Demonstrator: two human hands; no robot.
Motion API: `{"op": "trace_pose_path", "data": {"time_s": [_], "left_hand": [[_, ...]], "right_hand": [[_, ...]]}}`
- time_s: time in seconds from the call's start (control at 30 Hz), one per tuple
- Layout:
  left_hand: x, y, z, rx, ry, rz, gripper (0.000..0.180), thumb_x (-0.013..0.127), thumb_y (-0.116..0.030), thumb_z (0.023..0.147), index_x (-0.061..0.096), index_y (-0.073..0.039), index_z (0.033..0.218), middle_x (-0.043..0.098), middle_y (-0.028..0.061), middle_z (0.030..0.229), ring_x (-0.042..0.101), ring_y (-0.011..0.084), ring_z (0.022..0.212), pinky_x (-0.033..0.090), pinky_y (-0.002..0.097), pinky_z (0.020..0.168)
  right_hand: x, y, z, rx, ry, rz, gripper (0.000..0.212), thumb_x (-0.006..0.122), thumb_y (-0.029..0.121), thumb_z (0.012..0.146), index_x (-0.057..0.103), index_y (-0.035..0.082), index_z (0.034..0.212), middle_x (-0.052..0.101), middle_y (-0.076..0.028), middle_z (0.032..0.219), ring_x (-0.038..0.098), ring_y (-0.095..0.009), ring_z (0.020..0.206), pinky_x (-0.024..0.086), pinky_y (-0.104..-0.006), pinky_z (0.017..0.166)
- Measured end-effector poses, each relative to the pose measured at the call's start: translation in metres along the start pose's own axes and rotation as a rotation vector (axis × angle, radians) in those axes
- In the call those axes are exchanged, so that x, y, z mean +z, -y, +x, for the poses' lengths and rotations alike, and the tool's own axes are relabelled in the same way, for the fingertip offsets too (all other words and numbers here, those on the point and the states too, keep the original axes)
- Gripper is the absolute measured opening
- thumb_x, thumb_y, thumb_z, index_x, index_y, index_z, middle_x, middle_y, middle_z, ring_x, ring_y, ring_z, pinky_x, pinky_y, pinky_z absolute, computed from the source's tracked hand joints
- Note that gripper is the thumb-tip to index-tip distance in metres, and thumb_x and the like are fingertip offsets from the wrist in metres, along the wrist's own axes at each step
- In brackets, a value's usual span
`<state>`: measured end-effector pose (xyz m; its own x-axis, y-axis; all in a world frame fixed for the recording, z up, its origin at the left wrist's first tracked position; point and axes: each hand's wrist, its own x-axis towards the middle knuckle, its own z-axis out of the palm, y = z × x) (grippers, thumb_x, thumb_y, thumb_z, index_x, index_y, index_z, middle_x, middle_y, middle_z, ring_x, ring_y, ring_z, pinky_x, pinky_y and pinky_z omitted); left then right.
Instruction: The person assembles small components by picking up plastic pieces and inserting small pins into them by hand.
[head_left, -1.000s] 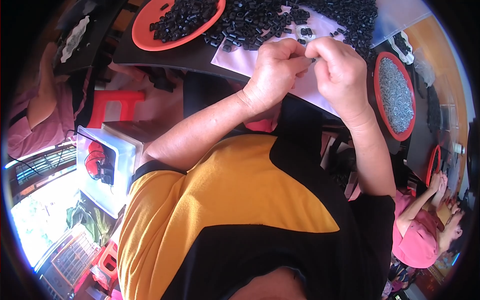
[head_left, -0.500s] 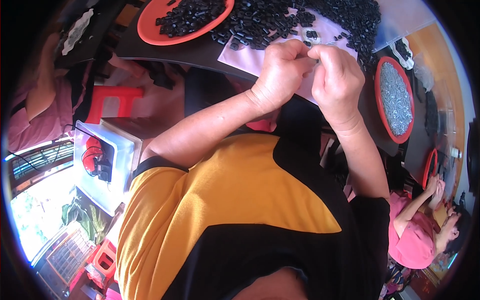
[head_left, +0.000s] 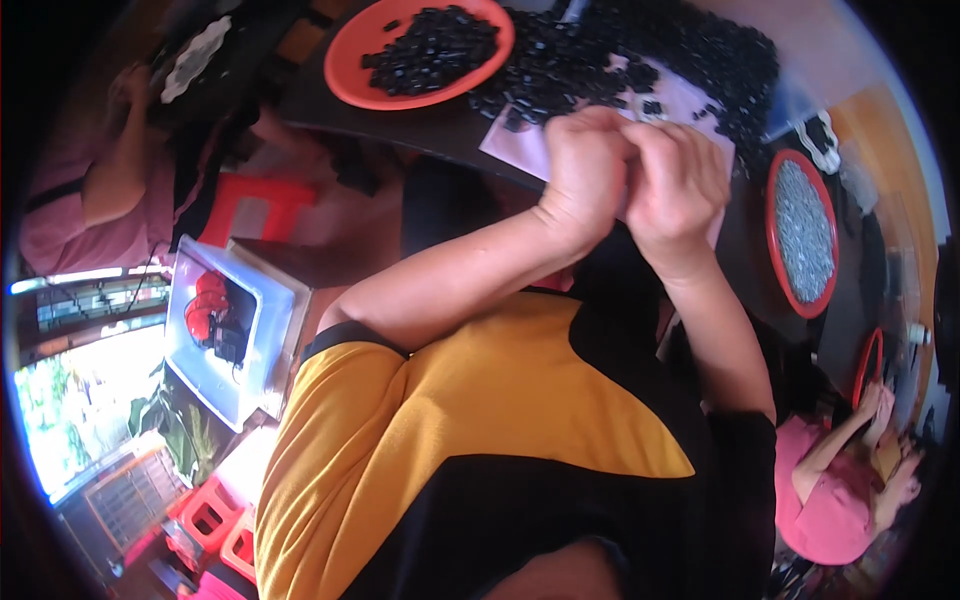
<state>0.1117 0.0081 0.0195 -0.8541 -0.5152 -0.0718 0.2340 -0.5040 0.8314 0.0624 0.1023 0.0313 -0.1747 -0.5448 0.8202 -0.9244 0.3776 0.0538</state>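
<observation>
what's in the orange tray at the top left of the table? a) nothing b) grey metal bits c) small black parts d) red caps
c: the orange tray holds a heap of small black parts, like the ones spread loose on the table beside it; the grey metal bits sit in the red-rimmed tray to the right of the hands.

- My shirt is short-sleeved, yellow-orange across the shoulders and chest.
- Black panels run down its middle and lower part, with black sleeve edging.
- My left hand (head_left: 585, 170) and right hand (head_left: 678, 185) are bare, forearms uncovered.
</observation>
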Motion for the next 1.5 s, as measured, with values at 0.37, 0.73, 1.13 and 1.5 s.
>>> {"op": "trace_pose_path", "data": {"time_s": [0.37,0.73,1.13,1.5], "left_hand": [[-0.054,-0.058,0.031,0.193,0.006,0.324,0.012,0.061,-0.002,0.084,0.065,0.009,0.086,0.067,0.0152,0.075,0.066,0.0208,0.063,0.054,0.0295,0.053],[-0.059,-0.06,0.087,0.731,0.14,1.057,0.012,0.073,-0.007,0.075,0.07,0.0,0.083,0.064,0.0082,0.077,0.063,0.0161,0.067,0.051,0.0295,0.066],[0.023,0.006,0.117,0.91,0.622,1.615,0.011,0.068,-0.011,0.075,0.07,-0.007,0.085,0.062,0.0074,0.084,0.061,0.0278,0.089,0.052,0.0398,0.075],[0.024,0.016,0.129,1.04,0.775,1.623,0.01,0.063,-0.008,0.077,0.067,-0.01,0.085,0.06,0.0047,0.084,0.06,0.0275,0.088,0.052,0.0394,0.073]], "right_hand": [[0.017,-0.038,0.007,0.115,-0.053,0.171,0.035,0.064,0.0,0.07,0.064,0.017,0.101,0.063,-0.004,0.083,0.062,-0.027,0.076,0.048,-0.0385,0.068],[-0.001,-0.135,-0.023,0.427,0.423,-0.195,0.013,0.058,0.013,0.087,0.067,0.014,0.095,0.069,-0.009,0.091,0.067,-0.032,0.082,0.052,-0.043,0.07],[-0.019,-0.124,-0.053,0.152,0.402,-0.165,0.015,0.058,0.005,0.077,0.065,0.009,0.09,0.061,-0.007,0.089,0.063,-0.026,0.086,0.049,-0.0414,0.074],[-0.015,-0.126,-0.055,0.16,0.307,-0.04,0.016,0.063,0.005,0.074,0.065,0.011,0.089,0.06,-0.003,0.088,0.06,-0.024,0.086,0.045,-0.0389,0.075]]}}
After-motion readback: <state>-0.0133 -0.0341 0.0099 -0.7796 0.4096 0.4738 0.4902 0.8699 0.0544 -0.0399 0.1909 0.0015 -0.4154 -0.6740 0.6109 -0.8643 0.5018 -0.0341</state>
